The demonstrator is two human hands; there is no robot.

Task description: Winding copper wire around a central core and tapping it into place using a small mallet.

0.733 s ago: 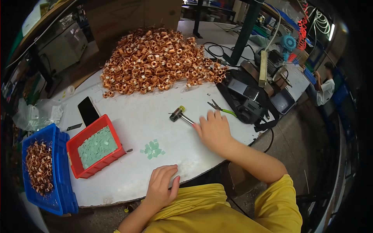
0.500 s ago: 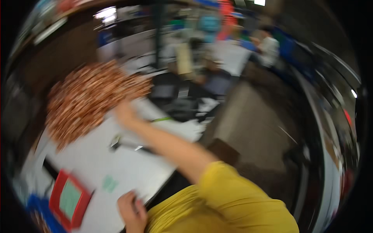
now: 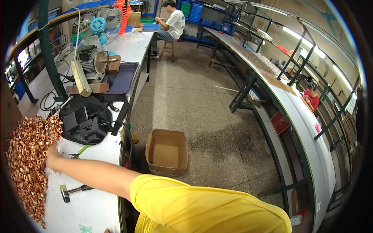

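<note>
A large pile of small copper-coloured ring-shaped parts (image 3: 29, 155) covers the left side of the white table (image 3: 89, 211). My right hand (image 3: 52, 157) reaches across to the pile's right edge and touches it there. Its fingers are mostly hidden, so whether they grip a part does not show. Only a fingertip of my left hand (image 3: 107, 231) peeks in at the lower edge. Beside my right forearm lie green-handled pliers (image 3: 81, 151). A hammer (image 3: 68, 193) with a yellow-and-black head rests nearer to me.
Beyond the pile sit a black bag with devices (image 3: 85, 120), an electric motor (image 3: 91, 64), a dark tray (image 3: 122, 77) and a fan (image 3: 98, 25). An open cardboard box (image 3: 166, 153) stands on the floor. One person (image 3: 173, 23) sits far off; another (image 3: 311, 98) is at the right bench (image 3: 285, 93).
My view has swung to the right and steadied. The pile now appears further left, and my left hand has almost left the picture. My right hand remains at the pile's edge.
</note>
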